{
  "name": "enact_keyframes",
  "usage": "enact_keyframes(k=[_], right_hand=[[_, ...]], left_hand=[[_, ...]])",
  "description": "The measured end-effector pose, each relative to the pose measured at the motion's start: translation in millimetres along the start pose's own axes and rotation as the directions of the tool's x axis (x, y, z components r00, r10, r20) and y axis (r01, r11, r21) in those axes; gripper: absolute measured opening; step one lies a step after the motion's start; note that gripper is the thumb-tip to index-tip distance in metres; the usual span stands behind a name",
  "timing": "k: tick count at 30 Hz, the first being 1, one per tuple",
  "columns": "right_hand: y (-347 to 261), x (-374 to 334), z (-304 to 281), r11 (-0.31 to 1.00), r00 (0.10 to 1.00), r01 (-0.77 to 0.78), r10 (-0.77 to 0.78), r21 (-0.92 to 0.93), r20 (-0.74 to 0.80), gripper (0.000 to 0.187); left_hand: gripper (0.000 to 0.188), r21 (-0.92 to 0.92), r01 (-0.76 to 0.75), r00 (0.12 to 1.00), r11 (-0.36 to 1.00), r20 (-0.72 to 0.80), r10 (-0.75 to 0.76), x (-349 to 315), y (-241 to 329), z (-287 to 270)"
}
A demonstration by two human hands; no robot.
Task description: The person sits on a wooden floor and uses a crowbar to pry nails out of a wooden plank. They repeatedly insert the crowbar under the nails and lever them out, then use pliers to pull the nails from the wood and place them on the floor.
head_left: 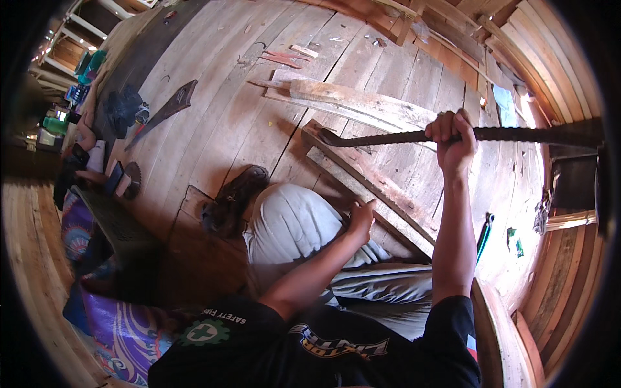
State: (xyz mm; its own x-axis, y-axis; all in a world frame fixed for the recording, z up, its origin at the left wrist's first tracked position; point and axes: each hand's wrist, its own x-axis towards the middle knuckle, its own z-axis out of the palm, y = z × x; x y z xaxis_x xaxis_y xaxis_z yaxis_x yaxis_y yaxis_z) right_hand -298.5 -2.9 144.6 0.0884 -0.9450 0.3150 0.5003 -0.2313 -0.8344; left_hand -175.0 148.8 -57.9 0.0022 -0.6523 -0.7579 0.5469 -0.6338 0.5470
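Observation:
My right hand [451,137] is closed around a dark ribbed steel bar [394,138], held nearly level. The bar's bent end touches or hovers just over the far end of a wooden beam [375,178] lying on the floor; contact cannot be told. A narrower wooden plank [362,191] lies along the beam's near side. At that plank's near edge is my left hand [361,221], beside my bent knee, its fingers curled and partly hidden. The bar's other end runs off to the right, close to a dark frame.
Flat boards [362,100] lie beyond the beam. A handsaw [169,110], a round saw blade [132,180] and a phone [115,176] are to the left, where another person's limbs [87,132] show. A teal-handled tool [485,236] lies right of my forearm.

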Motion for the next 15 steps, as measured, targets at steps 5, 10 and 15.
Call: enact_keyframes(k=[5, 10, 15], right_hand=[[-1.0, -11.9, 11.3, 0.999, 0.997, 0.048, -0.047, 0.016, -0.062, 0.027], [-12.5, -23.5, 11.5, 0.988, 0.999, -0.007, 0.000, -0.157, -0.040, 0.024], [-62.1, -27.9, -27.5, 0.959, 0.985, 0.028, 0.022, -0.283, 0.173, 0.032]], left_hand=[[0.070, 0.157, -0.345, 0.931, 0.925, 0.185, 0.316, -70.0, 42.9, 12.3], [0.075, 0.353, -0.935, 0.189, -0.019, 0.544, 0.817, -85.6, 130.0, 73.0], [0.023, 0.451, -0.892, 0.336, -0.046, 0.725, 0.601, -73.3, 182.9, 135.3]])
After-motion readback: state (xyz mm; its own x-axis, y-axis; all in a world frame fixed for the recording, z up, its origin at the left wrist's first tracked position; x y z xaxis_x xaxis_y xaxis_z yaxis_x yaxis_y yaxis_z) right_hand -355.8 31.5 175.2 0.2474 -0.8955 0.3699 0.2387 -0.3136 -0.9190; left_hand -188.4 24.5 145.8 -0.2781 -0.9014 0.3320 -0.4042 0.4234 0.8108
